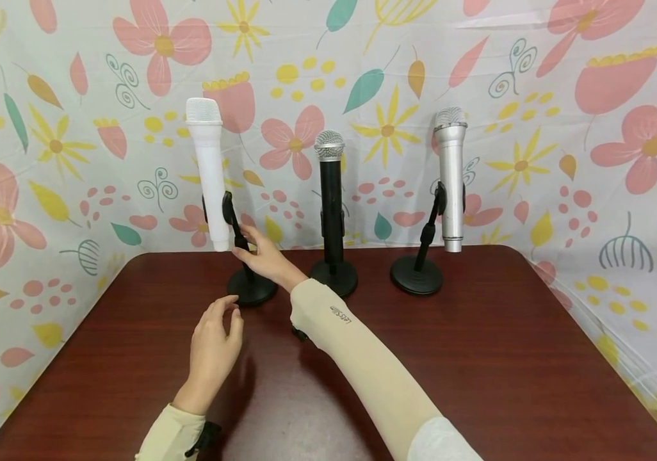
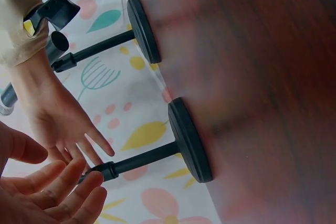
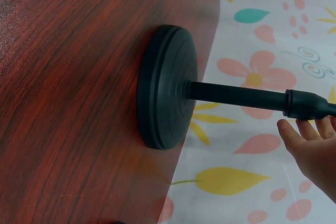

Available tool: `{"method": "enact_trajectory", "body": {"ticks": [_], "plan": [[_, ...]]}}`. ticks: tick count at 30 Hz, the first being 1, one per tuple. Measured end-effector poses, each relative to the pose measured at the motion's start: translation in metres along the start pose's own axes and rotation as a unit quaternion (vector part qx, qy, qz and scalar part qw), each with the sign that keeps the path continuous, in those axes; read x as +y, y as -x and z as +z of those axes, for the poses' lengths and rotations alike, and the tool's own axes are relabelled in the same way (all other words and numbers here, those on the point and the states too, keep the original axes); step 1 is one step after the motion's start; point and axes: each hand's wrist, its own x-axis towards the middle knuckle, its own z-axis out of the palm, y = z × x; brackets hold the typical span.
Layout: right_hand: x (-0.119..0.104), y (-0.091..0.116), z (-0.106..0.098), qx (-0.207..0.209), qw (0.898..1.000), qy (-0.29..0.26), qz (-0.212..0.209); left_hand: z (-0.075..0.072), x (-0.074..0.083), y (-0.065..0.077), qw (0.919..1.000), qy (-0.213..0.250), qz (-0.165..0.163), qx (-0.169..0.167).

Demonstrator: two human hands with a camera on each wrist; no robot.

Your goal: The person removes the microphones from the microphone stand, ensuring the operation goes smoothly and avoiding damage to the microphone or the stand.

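In the head view, a white microphone (image 1: 210,173) leans in the clip of the leftmost black stand (image 1: 252,288). Beside that stand's pole is my right hand (image 1: 267,259), its thumb on the near side. The right wrist view has the fingertips (image 3: 290,133) against the collar of the black stand (image 3: 236,96), extended rather than wrapped; the thumb is out of that view. My left hand (image 1: 214,349) is lower, in front of the stand's base, fingers loosely bent and holding nothing. The left wrist view puts its fingers (image 2: 79,195) near the pole, apparently apart from it.
A black microphone (image 1: 332,205) with a silver head stands in the middle stand (image 1: 342,276). To the right, a silver microphone (image 1: 452,186) tilts in another black stand (image 1: 417,275). All stand along the back of the brown table (image 1: 478,358), before a flowered cloth (image 1: 386,38).
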Motion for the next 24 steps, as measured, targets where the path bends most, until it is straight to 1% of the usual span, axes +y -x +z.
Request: {"method": "enact_trajectory", "body": {"ticks": [4,9,16,21,24], "plan": [[0.000,0.000,0.000,0.008,1.000,0.016,0.002,0.000,-0.001,0.000,1.0000,-0.001,0.001,0.000],[0.000,0.000,0.001,0.017,1.000,0.013,0.011,0.000,-0.001,0.001,1.0000,0.000,0.004,0.001],[0.006,0.001,0.003,0.027,0.999,0.042,0.011,0.001,-0.003,0.001,1.0000,-0.002,0.001,0.000],[0.011,0.003,0.006,0.019,0.999,0.029,0.016,0.001,-0.004,0.002,1.0000,-0.003,-0.004,-0.004],[0.011,0.004,0.007,0.026,0.999,0.021,0.022,0.001,-0.004,0.003,1.0000,-0.003,-0.007,-0.002]]}}
